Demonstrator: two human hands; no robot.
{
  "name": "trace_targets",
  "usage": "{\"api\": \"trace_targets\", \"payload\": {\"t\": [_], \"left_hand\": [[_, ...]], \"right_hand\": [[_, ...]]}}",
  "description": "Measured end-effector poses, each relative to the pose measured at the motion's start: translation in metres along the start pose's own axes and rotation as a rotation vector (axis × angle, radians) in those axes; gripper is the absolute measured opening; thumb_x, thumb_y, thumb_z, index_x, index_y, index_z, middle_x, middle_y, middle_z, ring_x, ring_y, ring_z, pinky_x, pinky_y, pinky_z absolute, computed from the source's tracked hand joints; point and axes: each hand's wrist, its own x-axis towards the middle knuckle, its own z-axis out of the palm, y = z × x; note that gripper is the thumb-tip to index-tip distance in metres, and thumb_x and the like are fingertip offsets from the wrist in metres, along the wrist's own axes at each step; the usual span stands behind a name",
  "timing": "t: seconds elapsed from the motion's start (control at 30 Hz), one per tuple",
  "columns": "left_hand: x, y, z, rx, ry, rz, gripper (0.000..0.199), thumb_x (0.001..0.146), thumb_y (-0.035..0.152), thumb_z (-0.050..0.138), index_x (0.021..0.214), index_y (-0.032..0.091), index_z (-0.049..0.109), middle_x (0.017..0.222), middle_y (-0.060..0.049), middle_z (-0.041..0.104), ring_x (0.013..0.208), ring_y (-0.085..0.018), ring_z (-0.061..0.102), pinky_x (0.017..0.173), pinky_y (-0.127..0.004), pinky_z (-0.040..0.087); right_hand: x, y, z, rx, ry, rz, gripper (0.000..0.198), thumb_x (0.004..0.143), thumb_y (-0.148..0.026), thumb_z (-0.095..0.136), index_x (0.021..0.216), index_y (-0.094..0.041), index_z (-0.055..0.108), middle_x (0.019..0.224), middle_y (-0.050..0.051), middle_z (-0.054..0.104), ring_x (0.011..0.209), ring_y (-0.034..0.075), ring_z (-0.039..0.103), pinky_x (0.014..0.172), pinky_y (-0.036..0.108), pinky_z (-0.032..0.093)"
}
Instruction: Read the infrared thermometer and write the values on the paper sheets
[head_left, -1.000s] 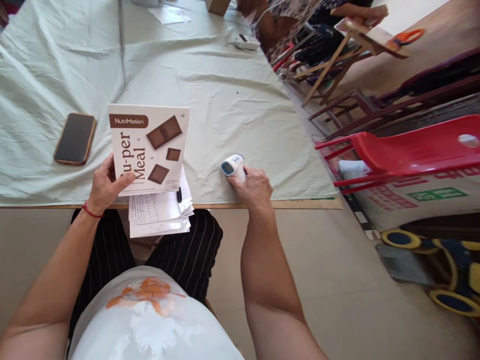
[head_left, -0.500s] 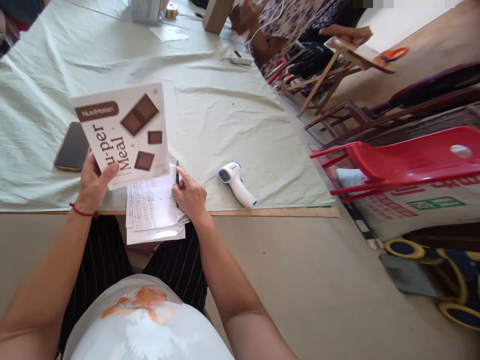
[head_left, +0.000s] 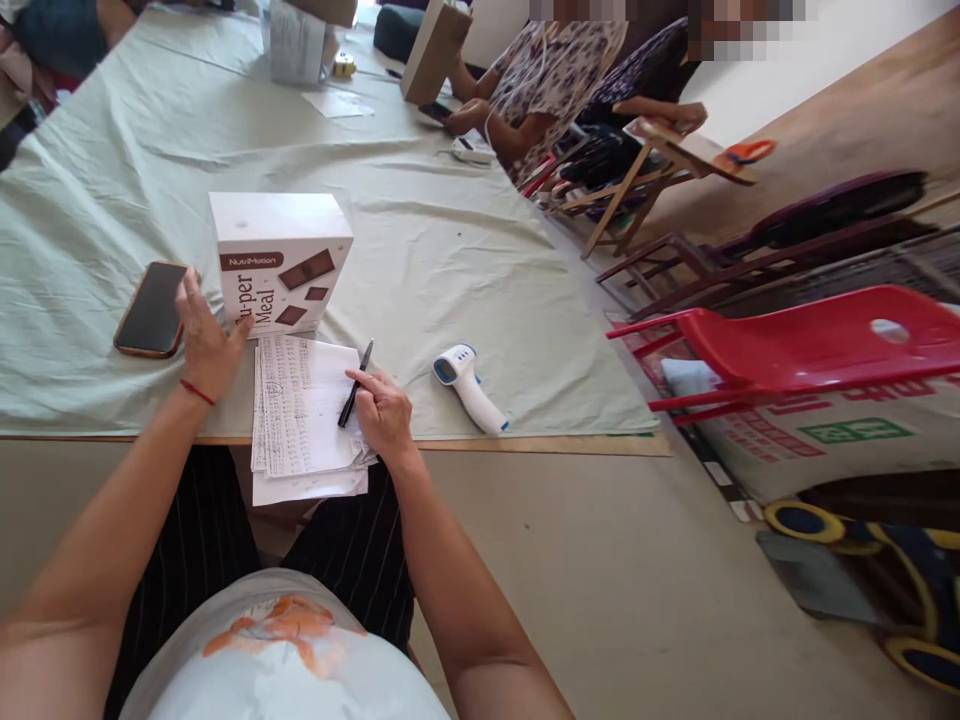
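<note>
A white box with brown chocolate pictures (head_left: pixel 289 290) stands upright on the cloth-covered table, just behind a stack of handwritten papers (head_left: pixel 304 410). My left hand (head_left: pixel 210 345) is beside the box's lower left corner, its fingers spread and the thumb at the front face; it does not grip the box. A black pen (head_left: pixel 355 385) slants over the papers, held in my right hand (head_left: pixel 384 408), which rests on their right edge. Left of my left hand lies a smartphone (head_left: pixel 150 310), screen up. To the right of my right hand is a white infrared thermometer (head_left: pixel 471 388).
Farther back stand a clear plastic container (head_left: pixel 294 45), a yellow tape measure (head_left: pixel 343 65) and a cardboard box (head_left: pixel 435 50). A seated person's hand (head_left: pixel 466 118) holds a phone at the far edge. A red plastic stool (head_left: pixel 817 340) lies on its side at the right.
The box came down from my raised left hand and now stands behind the papers. My left fingers have loosened from it. The pen in my right hand has tilted to the right.
</note>
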Motion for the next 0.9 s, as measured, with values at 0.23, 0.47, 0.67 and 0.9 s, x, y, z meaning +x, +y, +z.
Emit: {"api": "trace_targets", "payload": {"t": [0.23, 0.47, 0.67, 0.9], "left_hand": [[-0.058, 0.095, 0.001, 0.239, -0.405, 0.370, 0.041, 0.093, 0.031, 0.077, 0.125, 0.018, 0.054, 0.131, -0.017, 0.062, 0.127, -0.035, 0.060, 0.109, -0.052, 0.051], [-0.060, 0.098, 0.005, 0.285, -0.746, 0.239, 0.060, 0.080, 0.049, 0.092, 0.118, 0.012, 0.063, 0.131, -0.019, 0.066, 0.127, -0.036, 0.062, 0.117, -0.053, 0.044], [-0.058, 0.097, 0.006, 0.233, -0.715, 0.210, 0.056, 0.077, 0.045, 0.094, 0.110, 0.013, 0.064, 0.131, -0.020, 0.068, 0.126, -0.036, 0.063, 0.117, -0.053, 0.044], [-0.062, 0.092, 0.008, 0.186, -0.658, 0.225, 0.060, 0.069, 0.048, 0.099, 0.103, 0.014, 0.063, 0.127, -0.020, 0.068, 0.122, -0.037, 0.064, 0.114, -0.055, 0.049]], "right_hand": [[0.000, 0.004, 0.000, 0.007, -0.009, -0.037, 0.049, 0.080, -0.020, 0.051, 0.124, -0.022, 0.074, 0.084, 0.004, 0.069, 0.073, 0.019, 0.062, 0.074, 0.034, 0.052], [-0.009, -0.007, -0.007, 0.260, 0.218, 0.041, 0.030, 0.089, -0.054, 0.063, 0.089, -0.025, 0.060, 0.068, -0.003, 0.059, 0.060, 0.014, 0.053, 0.062, 0.029, 0.047], [0.014, -0.030, -0.026, 0.746, 0.276, 0.160, 0.027, 0.085, -0.049, 0.064, 0.088, -0.023, 0.068, 0.077, 0.000, 0.069, 0.070, 0.014, 0.065, 0.073, 0.032, 0.054], [0.014, -0.039, -0.007, 0.933, 0.101, 0.356, 0.014, 0.071, -0.033, 0.070, 0.067, -0.023, 0.060, 0.046, -0.010, 0.050, 0.043, 0.008, 0.046, 0.048, 0.024, 0.037]]}}
